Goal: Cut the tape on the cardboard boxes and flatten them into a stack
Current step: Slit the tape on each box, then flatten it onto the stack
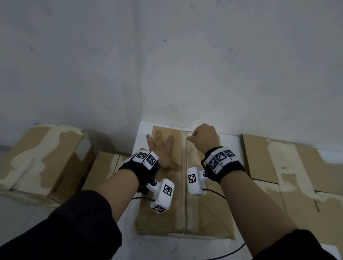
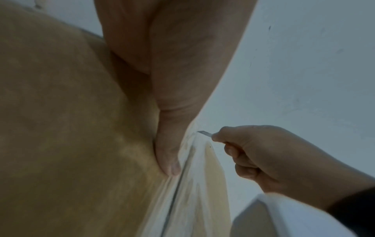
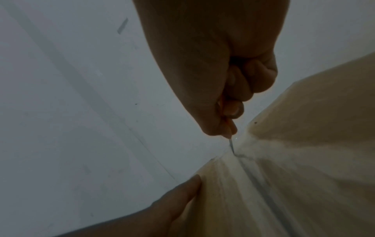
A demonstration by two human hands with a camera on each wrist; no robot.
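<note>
A brown cardboard box lies in front of me on a white surface, with a taped centre seam running away from me. My left hand presses flat on the box's left half with fingers spread; its thumb lies beside the seam. My right hand grips a small knife. The knife's blade touches the far end of the seam, as the blade tip in the right wrist view shows.
A closed taped box stands at the left, with a smaller box beside it. Flattened cardboard lies at the right. A grey wall corner rises just behind the box. A black cable runs across the white surface near me.
</note>
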